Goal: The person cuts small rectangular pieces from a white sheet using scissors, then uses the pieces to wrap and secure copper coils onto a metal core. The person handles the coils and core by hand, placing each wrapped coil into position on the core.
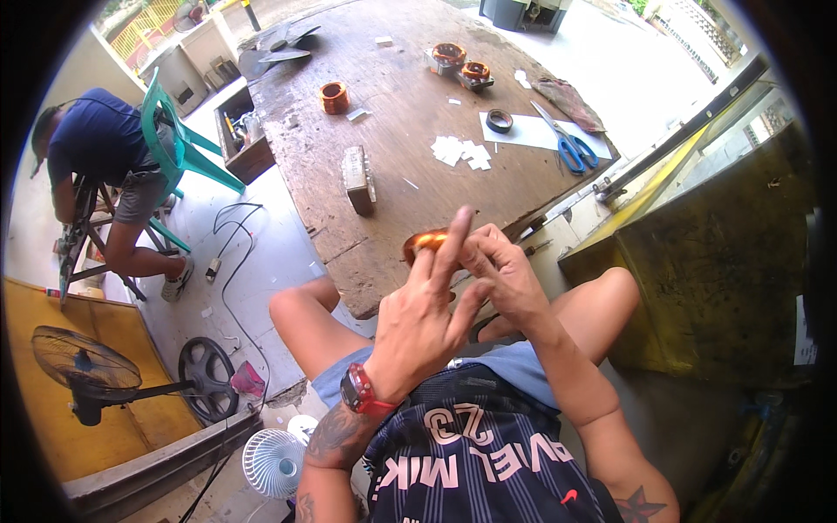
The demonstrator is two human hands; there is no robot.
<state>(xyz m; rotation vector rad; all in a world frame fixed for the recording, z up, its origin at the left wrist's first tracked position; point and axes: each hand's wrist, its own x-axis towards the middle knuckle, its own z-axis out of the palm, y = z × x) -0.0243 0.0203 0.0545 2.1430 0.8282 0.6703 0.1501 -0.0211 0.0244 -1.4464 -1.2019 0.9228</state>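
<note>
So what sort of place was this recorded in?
Probably a small repair workshop: a copper coil is being handled, other coils sit on the worn wooden table, and blue-handled scissors lie there too.

"What's well to the left of the left hand?"
"A black pedestal fan. Farther forward, a person in a dark blue shirt by a green chair."
"Anything nearer that hand than the chair?"
"An open wooden box. Behind the hand, leftward, a small pale fan."
</note>
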